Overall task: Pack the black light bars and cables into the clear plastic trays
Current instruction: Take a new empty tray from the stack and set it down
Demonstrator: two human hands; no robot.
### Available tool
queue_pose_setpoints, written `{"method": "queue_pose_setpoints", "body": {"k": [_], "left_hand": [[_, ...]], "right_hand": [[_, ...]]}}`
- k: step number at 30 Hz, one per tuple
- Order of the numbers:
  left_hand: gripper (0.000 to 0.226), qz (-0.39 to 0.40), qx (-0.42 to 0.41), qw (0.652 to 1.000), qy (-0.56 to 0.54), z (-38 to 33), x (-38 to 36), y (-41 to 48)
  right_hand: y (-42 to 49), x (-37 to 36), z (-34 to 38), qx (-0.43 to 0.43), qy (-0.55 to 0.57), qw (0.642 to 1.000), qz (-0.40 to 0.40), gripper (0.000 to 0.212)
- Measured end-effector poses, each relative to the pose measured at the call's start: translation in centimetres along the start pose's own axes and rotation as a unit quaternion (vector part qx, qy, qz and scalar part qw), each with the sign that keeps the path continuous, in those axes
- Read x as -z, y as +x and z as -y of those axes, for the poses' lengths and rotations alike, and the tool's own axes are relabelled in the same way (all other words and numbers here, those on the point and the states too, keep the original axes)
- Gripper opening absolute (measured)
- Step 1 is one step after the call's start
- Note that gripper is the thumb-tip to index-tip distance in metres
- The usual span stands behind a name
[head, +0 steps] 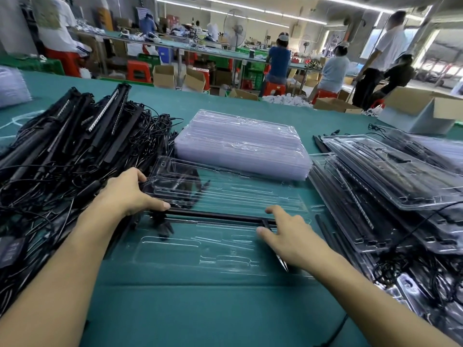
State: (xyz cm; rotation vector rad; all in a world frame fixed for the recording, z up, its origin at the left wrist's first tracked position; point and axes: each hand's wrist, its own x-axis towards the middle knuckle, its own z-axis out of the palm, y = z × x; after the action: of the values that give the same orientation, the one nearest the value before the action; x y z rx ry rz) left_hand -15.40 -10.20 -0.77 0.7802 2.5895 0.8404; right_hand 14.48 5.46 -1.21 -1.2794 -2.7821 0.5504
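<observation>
Slim black light bar lies across the clear tray; left fingers clasp its edge, right fingers spread loose; bare worktop nearside.

cardboard box (open), red stools behind.

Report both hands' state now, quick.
Left hand: thumb on left end of the light bar, fingers curled at the tray corner; grip unclear.
Right hand: open, fingertips at the bar's right end.
</observation>
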Motion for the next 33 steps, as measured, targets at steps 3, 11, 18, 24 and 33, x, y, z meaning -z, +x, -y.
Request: {"method": "queue_pose_setpoints", "body": {"k": [3, 11, 18, 24, 33], "left_hand": [[0.089, 0.0, 0.0, 1.0, 0.006, -0.1, -0.1, 0.0], [0.09, -0.002, 0.002, 1.0, 0.014, -0.3, 0.1, -0.1], [0.087, -0.001, 0.003, 1.0, 0.021, -0.4, 0.1, -0.4], [0.094, 0.006, 0.017, 0.999, 0.034, -0.5, 0.3, -0.7], [0.059, -0.007, 0.018, 0.999, 0.027, -0.8, 0.6, -1.0]], "right_hand": [[1.3, -0.2, 0.2, 0.022, 0.006, 1.0, 0.01, 0.045], [0.5, 0.0, -1.1, -0.054, 0.459, 0.881, -0.103, 0.019], [-0.9, 0.7, -2.3, 0.073, 0.236, 0.968, -0.05, 0.014], [-1.0, 0.1, -2.2, 0.184, 0.173, 0.965, -0.069, 0.027], [-2.1, -1.1, -2.2, 0.28, -0.03, 0.951, -0.127, 0.022]]}}
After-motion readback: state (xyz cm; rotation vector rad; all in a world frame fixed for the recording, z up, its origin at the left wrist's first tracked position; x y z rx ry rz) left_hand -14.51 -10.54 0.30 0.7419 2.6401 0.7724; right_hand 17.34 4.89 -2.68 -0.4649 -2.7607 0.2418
